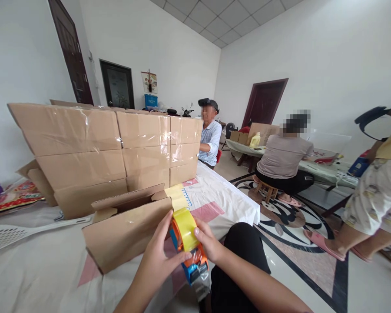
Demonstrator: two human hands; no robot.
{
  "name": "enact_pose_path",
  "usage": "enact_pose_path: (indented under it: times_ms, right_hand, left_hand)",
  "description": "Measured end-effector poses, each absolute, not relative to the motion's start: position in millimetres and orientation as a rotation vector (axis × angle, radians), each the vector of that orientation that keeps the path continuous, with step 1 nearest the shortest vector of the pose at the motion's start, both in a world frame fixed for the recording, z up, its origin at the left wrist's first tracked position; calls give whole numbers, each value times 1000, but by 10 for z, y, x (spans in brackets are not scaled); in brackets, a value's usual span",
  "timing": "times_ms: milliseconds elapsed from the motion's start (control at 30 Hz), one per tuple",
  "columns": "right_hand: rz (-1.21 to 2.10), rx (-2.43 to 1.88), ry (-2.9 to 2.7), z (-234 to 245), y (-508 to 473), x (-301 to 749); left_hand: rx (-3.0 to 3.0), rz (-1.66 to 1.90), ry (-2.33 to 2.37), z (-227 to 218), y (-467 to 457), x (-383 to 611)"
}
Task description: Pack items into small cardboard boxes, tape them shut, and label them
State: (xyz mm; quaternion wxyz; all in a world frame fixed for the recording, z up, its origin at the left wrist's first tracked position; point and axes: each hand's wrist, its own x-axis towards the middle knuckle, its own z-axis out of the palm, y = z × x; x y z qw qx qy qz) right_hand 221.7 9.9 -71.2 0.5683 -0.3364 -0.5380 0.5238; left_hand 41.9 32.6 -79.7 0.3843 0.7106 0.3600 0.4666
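Between my two hands is a tape dispenser (193,263) with an orange and blue body and a yellow roll of tape on it. A clear strip of tape hangs from its lower end. My left hand (163,250) grips its left side, with the thumb across the front. On the right side, the fingers and thumb of my right hand (208,241) press against the roll. Just behind the hands stands a cardboard box (127,232) with its top flaps up. Past it rises a stack of taped cardboard boxes (81,163), several in all.
A white perforated plastic scoop or swatter (29,232) lies on the cloth-covered table (228,195) at left. One person (211,137) sits beyond the stack. Another person (283,154) sits on a wooden stool (267,190) to the right; a third person (371,200) stands nearer.
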Motion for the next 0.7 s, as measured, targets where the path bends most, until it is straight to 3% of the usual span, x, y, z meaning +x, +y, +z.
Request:
enact_pose_path:
  times_ms: [700]
  right_hand:
    - [1293, -679, -1339, -711, 64, 2190]
  left_hand:
    - [1884, 1147, 903, -873, 345, 397]
